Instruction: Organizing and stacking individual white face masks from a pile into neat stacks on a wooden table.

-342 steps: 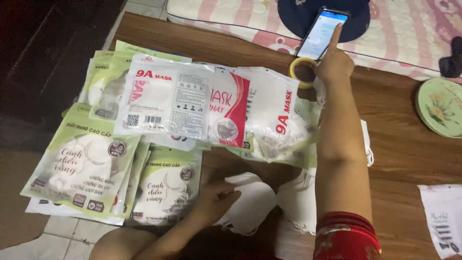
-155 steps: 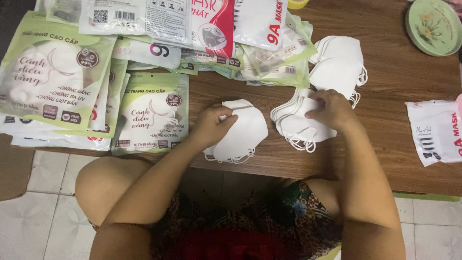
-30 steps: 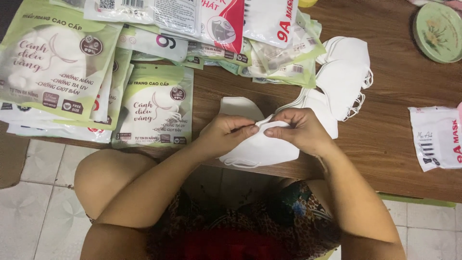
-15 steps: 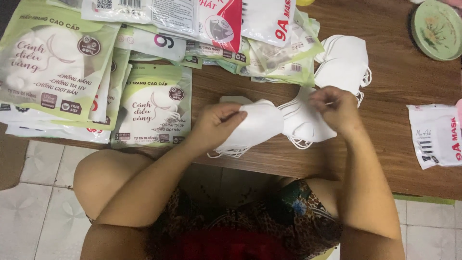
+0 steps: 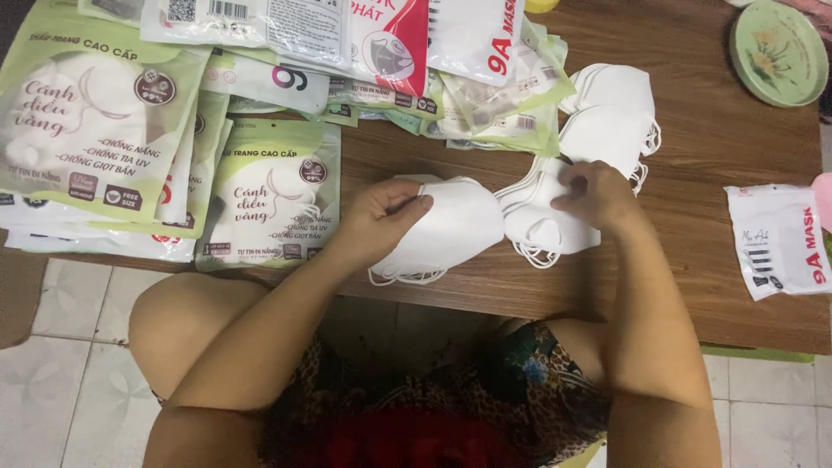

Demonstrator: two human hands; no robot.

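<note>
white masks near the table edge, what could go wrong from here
The folded white mask under the left hand lies at the table's near edge, with its ear loops hanging over; a nudge might drop it to the tiled floor. The small mask stack under the right hand shows loose loops that could tangle. The crowded packets beside could get pushed off.
</note>
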